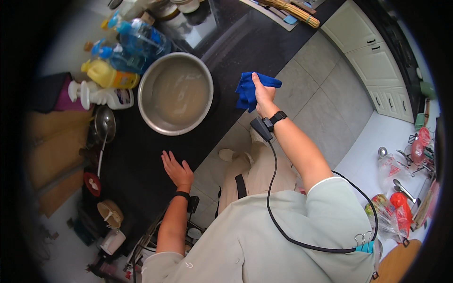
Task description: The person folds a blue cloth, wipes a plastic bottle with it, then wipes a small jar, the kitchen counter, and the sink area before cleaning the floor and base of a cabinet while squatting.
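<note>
My right hand (264, 92) grips a folded blue cloth (247, 91) over the front edge of the black countertop (226, 120). Flat on that counter, fingers spread and holding nothing, rests my left hand (178, 172). Between and beyond both hands stands a round stainless steel basin (211, 92) with cloudy, brownish water in it. It touches neither hand. A black device is strapped to each wrist, and a black cable runs from the right one.
Blue pump bottles (141, 39), a yellow bottle (113, 76) and a white spray bottle (113, 98) crowd behind the basin. A metal ladle (105, 123) lies at the left. Bundled sticks (297, 14) lie at the far end. White cabinets (375, 63) stand across the tiled floor.
</note>
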The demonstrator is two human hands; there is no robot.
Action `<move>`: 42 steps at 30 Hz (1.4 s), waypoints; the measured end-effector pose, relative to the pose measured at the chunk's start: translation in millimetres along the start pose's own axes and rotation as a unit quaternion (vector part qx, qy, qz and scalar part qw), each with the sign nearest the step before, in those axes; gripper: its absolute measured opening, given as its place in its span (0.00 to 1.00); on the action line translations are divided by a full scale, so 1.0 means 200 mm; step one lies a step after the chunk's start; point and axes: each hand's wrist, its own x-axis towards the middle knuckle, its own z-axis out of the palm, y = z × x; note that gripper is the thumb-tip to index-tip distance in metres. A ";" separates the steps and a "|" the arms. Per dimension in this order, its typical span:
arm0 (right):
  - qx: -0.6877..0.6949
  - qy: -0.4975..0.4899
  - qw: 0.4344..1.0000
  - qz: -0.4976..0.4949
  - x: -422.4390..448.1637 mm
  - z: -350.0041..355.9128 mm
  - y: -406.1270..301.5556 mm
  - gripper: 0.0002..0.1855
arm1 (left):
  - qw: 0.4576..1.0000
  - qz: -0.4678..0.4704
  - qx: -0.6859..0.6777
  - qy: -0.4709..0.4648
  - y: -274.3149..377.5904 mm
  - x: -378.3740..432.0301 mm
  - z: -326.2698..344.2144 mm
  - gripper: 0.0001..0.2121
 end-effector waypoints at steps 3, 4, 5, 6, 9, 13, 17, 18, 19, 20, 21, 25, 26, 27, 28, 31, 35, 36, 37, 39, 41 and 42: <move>0.026 0.064 0.994 -0.079 0.25 0.00 -0.08 0.24 | 1.000 -0.003 0.010 -0.011 0.00 0.00 -0.01 0.31; 0.027 0.068 0.996 -0.049 0.38 -0.01 -0.14 0.24 | 1.000 -0.002 0.012 -0.012 -0.01 -0.01 -0.01 0.31; 0.027 0.073 0.997 -0.018 0.49 -0.03 -0.19 0.25 | 1.000 -0.004 0.013 -0.017 -0.01 -0.01 -0.02 0.31; 0.020 0.080 0.996 -0.015 0.57 -0.05 -0.27 0.26 | 1.000 -0.006 0.014 -0.019 0.00 -0.01 -0.02 0.31; -0.030 0.113 0.993 -0.018 0.82 -0.09 -0.41 0.32 | 0.999 -0.011 0.025 -0.036 0.01 -0.01 -0.04 0.31; -0.041 0.118 0.992 -0.035 1.01 -0.13 -0.51 0.33 | 0.996 -0.024 0.046 -0.068 0.01 -0.01 -0.06 0.31; -0.030 0.111 0.991 -0.073 1.08 -0.15 -0.52 0.31 | 0.992 -0.026 0.057 -0.108 0.02 0.03 -0.10 0.30; -0.018 0.109 0.992 -0.065 1.10 -0.14 -0.50 0.30 | 0.991 -0.030 0.061 -0.116 0.02 0.03 -0.11 0.30; -0.014 0.094 0.992 -0.088 1.08 -0.14 -0.49 0.27 | 0.989 -0.030 0.061 -0.127 0.02 0.04 -0.13 0.30; -0.030 0.114 0.989 -0.089 1.06 -0.11 -0.48 0.27 | 0.988 -0.029 0.061 -0.136 0.02 0.05 -0.14 0.30; -0.039 0.127 0.985 -0.113 1.07 -0.11 -0.43 0.26 | 0.989 -0.019 0.056 -0.137 0.02 0.08 -0.15 0.29; -0.083 0.101 0.985 -0.110 0.86 -0.11 -0.20 0.26 | 0.987 -0.004 0.050 -0.153 0.01 0.11 -0.18 0.29; -0.112 0.097 0.983 -0.109 0.74 -0.10 -0.17 0.28 | 0.986 -0.007 0.050 -0.156 0.00 0.10 -0.18 0.29; -0.121 0.095 0.981 -0.116 0.66 -0.09 -0.12 0.28 | 0.986 -0.008 0.049 -0.160 0.00 0.09 -0.19 0.29; -0.126 0.098 0.979 -0.125 0.58 -0.08 -0.07 0.27 | 0.985 -0.005 0.050 -0.166 0.00 0.11 -0.19 0.28; -0.127 0.031 0.987 -0.089 0.37 -0.11 -0.02 0.31 | 0.980 -0.022 0.027 -0.198 -0.06 0.13 -0.21 0.28; -0.086 -0.081 0.993 0.016 0.23 -0.28 0.06 0.27 | 0.926 -0.174 -0.242 -0.231 -0.07 0.26 -0.29 0.31; -0.020 -0.114 0.991 0.062 0.25 -0.36 0.14 0.24 | 0.876 -0.231 -0.358 -0.226 -0.05 0.32 -0.34 0.32; 0.048 -0.164 0.979 0.109 0.25 -0.46 0.20 0.22 | 0.808 -0.287 -0.467 -0.217 -0.03 0.37 -0.39 0.33; 0.059 -0.193 0.964 0.171 0.18 -0.69 0.12 0.19 | 0.618 -0.391 -0.659 -0.176 0.02 0.44 -0.45 0.36; 0.049 -0.137 0.976 0.164 0.22 -0.93 0.18 0.17 | 0.564 -0.369 -0.705 -0.221 0.10 0.51 -0.48 0.36; 0.043 -0.110 0.975 0.186 0.18 -1.03 0.10 0.16 | 0.556 -0.368 -0.705 -0.242 0.11 0.52 -0.47 0.36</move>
